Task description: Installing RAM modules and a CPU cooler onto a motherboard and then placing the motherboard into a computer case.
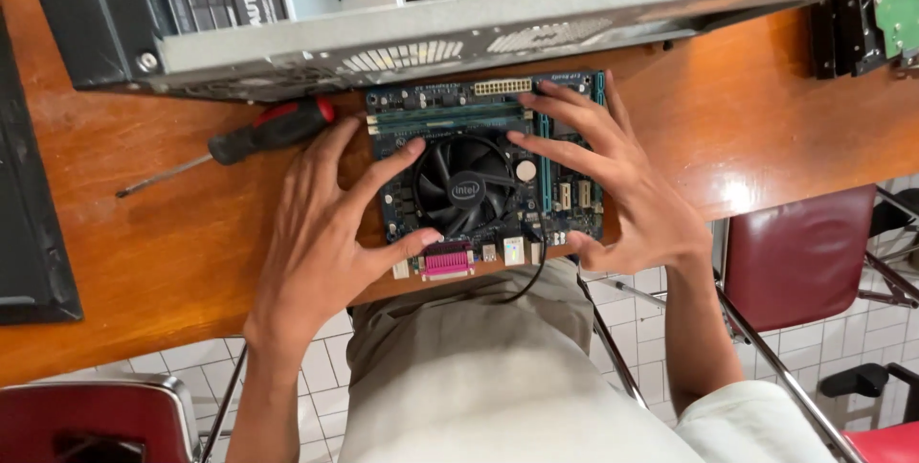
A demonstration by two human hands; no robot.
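Note:
A blue computer motherboard lies on the wooden table at its near edge, with a round black cooling fan in its middle and a pink port at the front. My left hand rests with spread fingers on the board's left side, thumb by the pink port, a fingertip touching the fan's rim. My right hand lies spread over the board's right side, fingertips near the fan and the top slots. Neither hand grips anything.
An open grey computer case lies along the table's far side. A screwdriver with a red and black handle lies left of the board. A dark flat object sits at far left. Red chairs stand below.

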